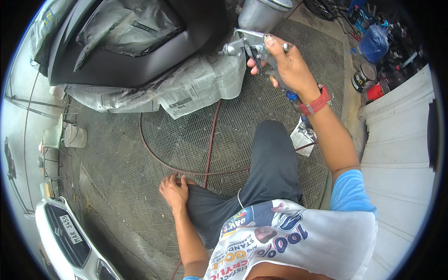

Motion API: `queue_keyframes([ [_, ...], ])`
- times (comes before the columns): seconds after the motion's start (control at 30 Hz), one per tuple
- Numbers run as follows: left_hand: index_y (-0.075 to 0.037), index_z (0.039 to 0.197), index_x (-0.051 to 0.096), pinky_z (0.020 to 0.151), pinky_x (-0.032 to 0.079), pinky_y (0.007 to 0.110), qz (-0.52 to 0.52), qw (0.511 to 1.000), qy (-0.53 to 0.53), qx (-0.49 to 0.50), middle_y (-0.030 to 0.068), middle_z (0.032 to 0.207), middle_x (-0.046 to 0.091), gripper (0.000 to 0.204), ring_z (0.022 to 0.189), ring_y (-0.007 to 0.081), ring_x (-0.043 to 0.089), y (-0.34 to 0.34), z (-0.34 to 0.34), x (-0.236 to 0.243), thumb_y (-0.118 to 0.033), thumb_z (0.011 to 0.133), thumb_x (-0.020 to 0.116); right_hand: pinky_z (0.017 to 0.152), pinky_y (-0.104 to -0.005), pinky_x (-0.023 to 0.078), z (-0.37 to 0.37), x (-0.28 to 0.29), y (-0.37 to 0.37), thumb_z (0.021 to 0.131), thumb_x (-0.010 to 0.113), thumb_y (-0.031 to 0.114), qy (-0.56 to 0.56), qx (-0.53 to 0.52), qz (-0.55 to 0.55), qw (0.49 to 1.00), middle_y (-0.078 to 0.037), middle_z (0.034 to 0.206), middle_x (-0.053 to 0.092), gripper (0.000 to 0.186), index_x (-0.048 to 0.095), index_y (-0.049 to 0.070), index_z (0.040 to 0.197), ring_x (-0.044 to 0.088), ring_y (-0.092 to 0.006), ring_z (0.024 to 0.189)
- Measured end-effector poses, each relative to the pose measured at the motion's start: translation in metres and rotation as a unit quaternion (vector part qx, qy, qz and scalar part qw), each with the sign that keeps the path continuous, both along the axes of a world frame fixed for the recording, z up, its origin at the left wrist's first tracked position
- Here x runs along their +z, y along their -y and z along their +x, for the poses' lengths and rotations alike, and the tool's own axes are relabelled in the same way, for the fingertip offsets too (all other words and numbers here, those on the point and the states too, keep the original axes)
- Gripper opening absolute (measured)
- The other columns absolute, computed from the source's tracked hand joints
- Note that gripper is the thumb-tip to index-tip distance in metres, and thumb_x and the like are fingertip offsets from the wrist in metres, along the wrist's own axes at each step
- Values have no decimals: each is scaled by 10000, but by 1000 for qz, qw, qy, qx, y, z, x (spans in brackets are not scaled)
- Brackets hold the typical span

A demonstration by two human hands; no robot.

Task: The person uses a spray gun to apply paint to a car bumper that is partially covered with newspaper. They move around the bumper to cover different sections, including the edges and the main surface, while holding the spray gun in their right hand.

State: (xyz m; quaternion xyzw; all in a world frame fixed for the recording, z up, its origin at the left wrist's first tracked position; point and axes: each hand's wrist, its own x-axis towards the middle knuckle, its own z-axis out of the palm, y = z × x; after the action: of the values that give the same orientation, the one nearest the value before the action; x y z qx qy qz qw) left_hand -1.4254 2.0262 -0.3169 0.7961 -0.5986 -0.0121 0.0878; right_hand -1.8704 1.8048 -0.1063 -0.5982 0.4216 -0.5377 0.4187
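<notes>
The right hand point(288, 63) grips the gun point(252, 43), nozzle point(228, 49) toward the black panel point(198, 39); the left hand point(175, 192) rests loosely, grasping nothing, on the knee point(199, 196). Spraying seems in hand; another pass would call for steady spacing.

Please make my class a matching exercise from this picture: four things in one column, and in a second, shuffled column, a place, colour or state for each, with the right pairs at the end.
Column one
1. Spray gun
2. Left hand
3. Hose
4. Car

Column two
A. Reddish, lying on the patterned floor
B. White, at the picture's lower left
C. Held in the right hand
D. Resting at the person's left knee

Right pairs: 1-C, 2-D, 3-A, 4-B
</notes>
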Motion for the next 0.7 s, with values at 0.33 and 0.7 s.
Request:
queue_keyframes([
  [0.33,-61,1239,798,1201,397,539,-22,1000,-4,8,172,1297,757,407,1360,376,612,-8,-2,3,-341,945,789,448,-248,500,-73,21,97,1158,503,530,-100,-209,-68,970,-96,956,814,579,699,37,1388,766,-107,777],
  [0.7,-52,1237,798,1203,397,538,-19,1000,-1,17,161,1295,761,401,1339,373,624,-8,-6,5,-320,938,796,443,-217,491,-23,45,28,1160,517,514,-55,-54,-61,995,-84,901,793,597,675,22,1458,734,-81,701],
])
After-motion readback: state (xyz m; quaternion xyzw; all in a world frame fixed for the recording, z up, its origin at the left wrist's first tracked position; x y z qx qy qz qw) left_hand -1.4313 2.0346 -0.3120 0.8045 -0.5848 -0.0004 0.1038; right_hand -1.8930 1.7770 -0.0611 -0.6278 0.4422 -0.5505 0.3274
